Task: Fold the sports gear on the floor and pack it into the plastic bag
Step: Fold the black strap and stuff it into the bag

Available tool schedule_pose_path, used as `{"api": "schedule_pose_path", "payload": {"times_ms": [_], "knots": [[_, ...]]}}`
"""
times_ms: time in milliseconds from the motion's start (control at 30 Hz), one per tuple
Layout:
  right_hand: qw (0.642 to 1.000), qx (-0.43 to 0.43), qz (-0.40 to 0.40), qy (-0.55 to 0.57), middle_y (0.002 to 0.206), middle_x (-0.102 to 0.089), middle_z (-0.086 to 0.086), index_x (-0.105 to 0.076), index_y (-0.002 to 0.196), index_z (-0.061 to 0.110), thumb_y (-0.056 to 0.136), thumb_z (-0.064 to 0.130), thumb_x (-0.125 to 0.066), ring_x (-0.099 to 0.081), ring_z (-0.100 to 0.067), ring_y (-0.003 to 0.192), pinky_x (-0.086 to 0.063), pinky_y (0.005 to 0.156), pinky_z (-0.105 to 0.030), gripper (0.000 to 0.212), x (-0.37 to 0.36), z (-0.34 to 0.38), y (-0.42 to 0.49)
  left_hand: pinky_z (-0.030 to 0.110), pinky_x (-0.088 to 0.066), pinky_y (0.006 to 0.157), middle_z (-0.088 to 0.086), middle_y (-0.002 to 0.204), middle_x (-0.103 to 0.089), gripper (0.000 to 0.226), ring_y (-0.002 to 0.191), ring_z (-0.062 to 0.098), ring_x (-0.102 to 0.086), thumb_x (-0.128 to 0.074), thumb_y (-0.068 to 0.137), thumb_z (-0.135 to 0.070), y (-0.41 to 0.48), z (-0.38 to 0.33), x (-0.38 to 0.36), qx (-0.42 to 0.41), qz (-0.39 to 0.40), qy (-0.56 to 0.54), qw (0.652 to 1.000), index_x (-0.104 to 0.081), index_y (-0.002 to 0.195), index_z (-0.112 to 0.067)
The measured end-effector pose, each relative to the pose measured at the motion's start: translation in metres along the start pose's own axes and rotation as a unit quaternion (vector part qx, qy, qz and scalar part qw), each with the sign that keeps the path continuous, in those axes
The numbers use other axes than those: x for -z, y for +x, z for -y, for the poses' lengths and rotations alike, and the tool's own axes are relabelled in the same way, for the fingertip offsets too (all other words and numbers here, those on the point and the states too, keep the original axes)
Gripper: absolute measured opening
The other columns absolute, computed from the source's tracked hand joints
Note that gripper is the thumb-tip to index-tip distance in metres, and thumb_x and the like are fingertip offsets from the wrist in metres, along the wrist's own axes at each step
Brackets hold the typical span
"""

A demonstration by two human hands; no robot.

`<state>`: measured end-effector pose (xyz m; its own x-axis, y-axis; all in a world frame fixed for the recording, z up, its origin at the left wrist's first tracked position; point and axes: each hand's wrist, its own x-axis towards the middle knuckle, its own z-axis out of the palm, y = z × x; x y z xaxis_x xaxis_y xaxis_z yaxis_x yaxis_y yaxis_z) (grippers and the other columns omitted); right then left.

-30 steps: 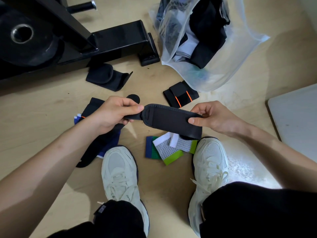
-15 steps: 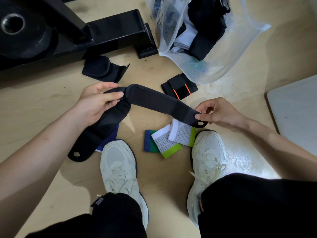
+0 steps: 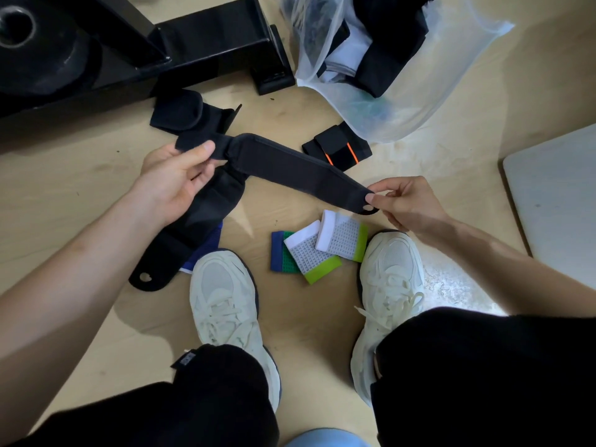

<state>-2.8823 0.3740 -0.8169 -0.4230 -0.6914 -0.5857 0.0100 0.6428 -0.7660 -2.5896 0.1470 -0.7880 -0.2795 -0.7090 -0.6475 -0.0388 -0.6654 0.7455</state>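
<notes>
A long black wrist strap (image 3: 290, 169) is stretched between my hands above the floor. My left hand (image 3: 175, 179) pinches its narrow tab end; my right hand (image 3: 404, 201) pinches the rounded end with a hole. A second black strap (image 3: 193, 227) hangs under my left hand down to the floor. The clear plastic bag (image 3: 419, 91) lies open at the top, holding dark folded gear. On the floor lie a black wrap with orange stripes (image 3: 337, 150), a folded black wrap (image 3: 190, 112) and several grey, green and blue wristbands (image 3: 322, 246).
A black exercise machine base (image 3: 206, 50) with a weight plate (image 3: 38, 56) fills the top left. A pale board (image 3: 558, 195) lies at the right edge. My two white sneakers (image 3: 225, 301) stand on the wooden floor either side of the wristbands.
The strap was folded short between my hands; it has since been pulled out to full length, my left hand sliding to its tab end and my right hand holding the holed end.
</notes>
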Motion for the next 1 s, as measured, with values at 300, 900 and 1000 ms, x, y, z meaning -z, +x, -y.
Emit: {"api": "schedule_pose_path", "payload": {"times_ms": [300,900,1000], "knots": [[0.981,0.068,-0.078,0.165,0.056,-0.061,-0.004,-0.065,0.089,-0.005,0.087,0.000,-0.072,-0.065,-0.017,0.057,-0.057,0.062,-0.027,0.009,-0.033,-0.007,-0.020,0.047,-0.053,0.103,0.013,0.115,-0.071,0.010,0.124,0.034,-0.063,-0.051,0.104,-0.018,-0.017,0.001,-0.009,0.003,0.177,0.010,0.984,-0.059,0.101,-0.013],[0.970,0.134,0.067,0.190,0.095,-0.067,-0.016,-0.060,0.125,0.003,0.089,-0.014,-0.061,-0.065,-0.023,0.075,-0.059,0.072,-0.035,0.040,-0.053,0.030,-0.031,0.020,-0.053,0.062,0.004,0.076,-0.075,0.011,0.072,0.008,-0.065,-0.079,0.086,-0.011,-0.057,0.038,-0.076,-0.056,0.154,0.226,0.960,-0.067,0.087,-0.012],[0.965,0.115,0.096,0.215,0.097,-0.068,-0.018,-0.058,0.127,0.001,0.092,-0.007,-0.062,-0.066,-0.028,0.084,-0.060,0.074,-0.039,0.037,-0.057,0.035,-0.036,0.020,-0.054,0.062,0.017,0.085,-0.077,0.014,0.076,0.013,-0.067,-0.082,0.084,-0.013,-0.061,0.042,-0.084,-0.066,0.141,0.238,0.959,-0.068,0.088,-0.010]]}}
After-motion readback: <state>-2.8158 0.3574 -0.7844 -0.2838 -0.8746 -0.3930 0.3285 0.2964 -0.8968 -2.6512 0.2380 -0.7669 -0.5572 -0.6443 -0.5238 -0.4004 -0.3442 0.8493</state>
